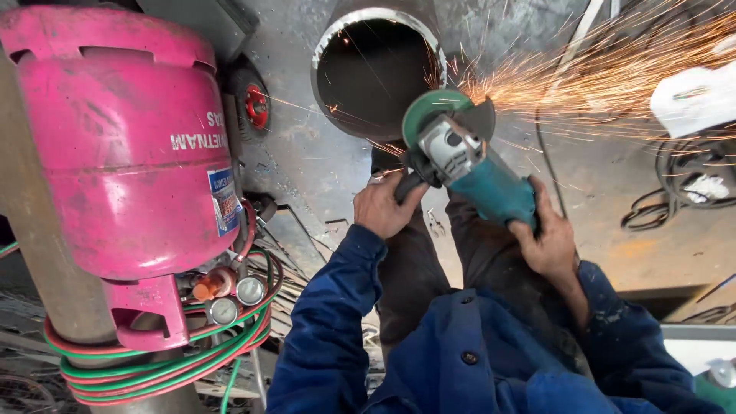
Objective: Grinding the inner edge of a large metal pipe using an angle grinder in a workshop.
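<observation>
From the head view we see the teal-bodied angle grinder with its green guard lying just beyond our hands, its long axis running from near right to far left, disc end farthest from us. The disc meets the right rim of the wide open-ended steel pipe, and orange sparks fan out to the far right. Our left hand is the nearer to the disc, wrapped shut round the black side handle; our right hand is clamped on the rear of the body, so the hands sit apart. Both arms reach forward in blue sleeves. A pink gas cylinder stands at left, well apart.
</observation>
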